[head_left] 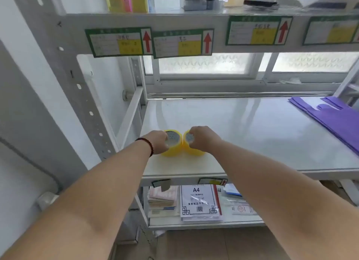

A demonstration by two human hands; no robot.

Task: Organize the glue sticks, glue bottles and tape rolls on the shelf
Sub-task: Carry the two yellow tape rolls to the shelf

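Where the white metal shelf (252, 127) spreads widest, its middle board lies mostly bare, with a stack of purple bags (330, 120) on its far right. Green and yellow labels with red arrows (118, 42) hang along the edge of the board above, and an A4 paper pack (200, 201) lies on the board below. Near the left front corner of the middle board stand two yellow tape rolls, touching side by side. The left hand (158, 142), a dark bead bracelet (148, 146) at its wrist, grasps the left tape roll (172, 149) with fingers curled over its top rim. The right hand (202, 138) grasps the right tape roll (187, 145) the same way.
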